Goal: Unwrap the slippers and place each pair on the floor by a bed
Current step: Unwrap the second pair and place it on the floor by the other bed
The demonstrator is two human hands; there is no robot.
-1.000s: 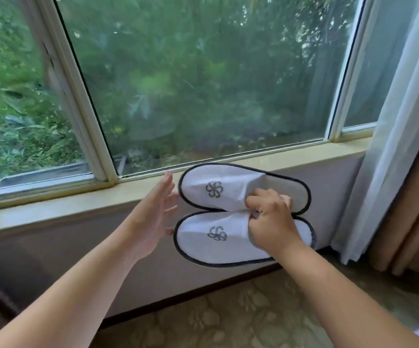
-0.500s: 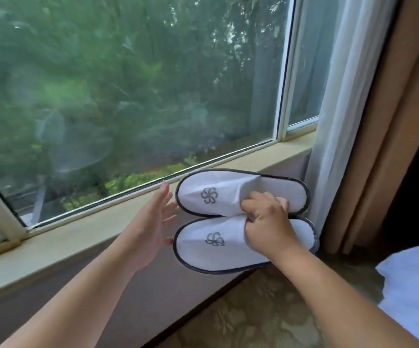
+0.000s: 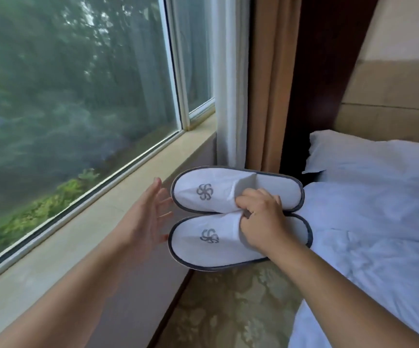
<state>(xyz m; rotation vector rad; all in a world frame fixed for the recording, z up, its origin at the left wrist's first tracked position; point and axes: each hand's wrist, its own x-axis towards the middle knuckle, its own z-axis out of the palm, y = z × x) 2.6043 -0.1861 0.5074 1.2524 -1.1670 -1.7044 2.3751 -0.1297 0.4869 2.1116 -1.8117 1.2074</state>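
A pair of white slippers (image 3: pixel 211 222) with grey trim and a grey pinwheel logo on each toe hangs in the air, side by side, toes pointing left. My right hand (image 3: pixel 261 219) pinches both slippers together at the openings of their uppers. My left hand (image 3: pixel 148 219) is open, fingers spread, just left of the toes and not gripping them. No wrapping shows on the pair. The bed (image 3: pixel 379 234) with white sheets lies to the right, with patterned carpet floor (image 3: pixel 228 310) below the slippers.
A wide window (image 3: pixel 78 96) and its beige sill (image 3: pixel 83 237) run along the left. A white sheer curtain (image 3: pixel 231 96) and tan drape (image 3: pixel 271 96) hang behind the slippers. A white pillow (image 3: pixel 369 159) rests against the headboard (image 3: pixel 391 84). The carpet strip between wall and bed is narrow.
The view has swung right, bringing the bed, pillow and headboard into sight. Both hands and the slippers keep the same pose, carried along toward the bed.
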